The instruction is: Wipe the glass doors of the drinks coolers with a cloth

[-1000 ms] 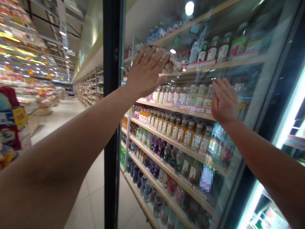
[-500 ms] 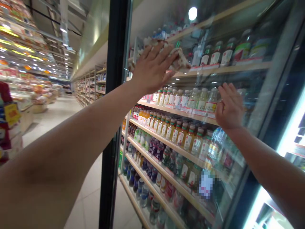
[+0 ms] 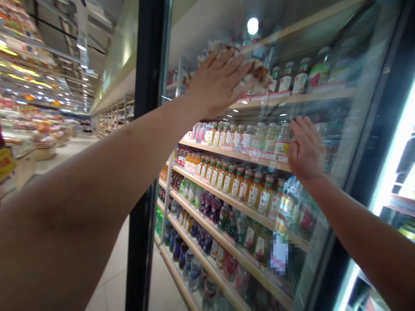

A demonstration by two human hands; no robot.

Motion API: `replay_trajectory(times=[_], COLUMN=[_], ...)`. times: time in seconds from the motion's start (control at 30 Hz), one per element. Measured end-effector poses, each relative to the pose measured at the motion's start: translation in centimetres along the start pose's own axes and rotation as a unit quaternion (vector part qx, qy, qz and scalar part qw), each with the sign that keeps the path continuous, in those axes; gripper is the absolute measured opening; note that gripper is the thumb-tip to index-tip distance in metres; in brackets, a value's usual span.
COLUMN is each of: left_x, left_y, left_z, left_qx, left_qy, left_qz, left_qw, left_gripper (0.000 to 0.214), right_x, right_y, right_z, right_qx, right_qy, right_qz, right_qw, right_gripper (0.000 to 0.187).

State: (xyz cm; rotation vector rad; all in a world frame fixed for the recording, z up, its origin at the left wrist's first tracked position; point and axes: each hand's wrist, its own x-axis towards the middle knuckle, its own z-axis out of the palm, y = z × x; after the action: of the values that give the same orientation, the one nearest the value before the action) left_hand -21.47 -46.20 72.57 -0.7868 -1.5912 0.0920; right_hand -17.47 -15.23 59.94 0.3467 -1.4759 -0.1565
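Note:
High on the glass door (image 3: 207,26), my left hand (image 3: 215,82) lies spread over a crumpled white-and-brown cloth (image 3: 259,75), holding it against the pane. The cloth sticks out past the fingers on both sides, and its middle is hidden beneath them. Lower and to the right, my right hand (image 3: 305,149) is raised at the same glass, holding nothing. Its fingers point upward with the thumb bent in; whether the palm touches the pane I cannot tell. Behind the glass stand rows of drink bottles (image 3: 228,179).
A dark door frame (image 3: 144,129) runs upright at the left edge of the pane. Wooden-edged shelves (image 3: 223,235) hold several kinds of drinks. To the left, a shop aisle (image 3: 74,149) passes display stands. A bright light strip (image 3: 394,151) shines at the right.
My left hand and the cloth have slid a little to the right over the glass, and more cloth now shows beyond the fingers. The view has shifted slightly; my right hand stays about where it was.

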Motion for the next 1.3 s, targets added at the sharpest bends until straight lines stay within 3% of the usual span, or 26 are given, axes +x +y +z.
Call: replay_trajectory(times=[0.17,0.27,0.4,0.5,0.63,0.73,0.8,0.9,1.0,1.17,1.3], left_x=[2.0,1.7,-0.6,-1.6,-1.3,-1.5,-2.3,-3.8,-4.0,-1.9,-1.2], left_y=[-4.0,-2.7,0.6,-0.1,-4.1,-4.6,-3.1,-0.6,-0.7,-3.5,-2.4], left_z=[-1.5,-1.0,0.2,0.3,-0.5,-0.7,-0.6,-0.3,-0.4,-1.0,-0.6], left_qx=[-0.014,-0.009,-0.012,-0.016,-0.016,-0.006,0.003,-0.002,-0.004,-0.003,0.005], left_qy=[0.052,0.067,0.034,0.013,0.064,0.084,0.067,0.026,0.003,0.046,0.065], left_qz=[-0.114,-0.134,-0.031,0.022,-0.089,-0.155,-0.151,-0.056,0.004,-0.099,-0.133], left_qw=[0.992,0.989,0.999,1.0,0.994,0.984,0.986,0.998,1.0,0.994,0.989], left_gripper=[0.062,0.06,0.061,0.062,0.06,0.058,0.056,0.057,0.061,0.056,0.054], right_x=[0.1,0.2,0.1,0.1,0.1,0.1,0.0,0.0,0.0,0.0,0.0], right_y=[-0.1,-0.1,-0.1,0.0,0.1,0.1,0.2,0.2,0.1,-0.1,0.0], right_z=[-0.2,-0.3,-0.3,-0.2,-0.2,-0.2,-0.2,-0.3,-0.4,-0.5,-0.3], right_qx=[-0.018,-0.021,-0.012,-0.011,-0.002,0.011,0.015,0.018,0.019,0.006,-0.002], right_qy=[-0.008,-0.014,0.002,0.01,-0.007,-0.004,0.003,0.003,0.005,0.011,0.013], right_qz=[0.012,0.024,0.01,0.006,0.027,0.02,0.016,0.018,0.014,0.017,0.008], right_qw=[1.0,0.999,1.0,1.0,1.0,1.0,1.0,1.0,1.0,1.0,1.0], right_gripper=[0.055,0.054,0.053,0.053,0.055,0.054,0.054,0.054,0.054,0.052,0.052])
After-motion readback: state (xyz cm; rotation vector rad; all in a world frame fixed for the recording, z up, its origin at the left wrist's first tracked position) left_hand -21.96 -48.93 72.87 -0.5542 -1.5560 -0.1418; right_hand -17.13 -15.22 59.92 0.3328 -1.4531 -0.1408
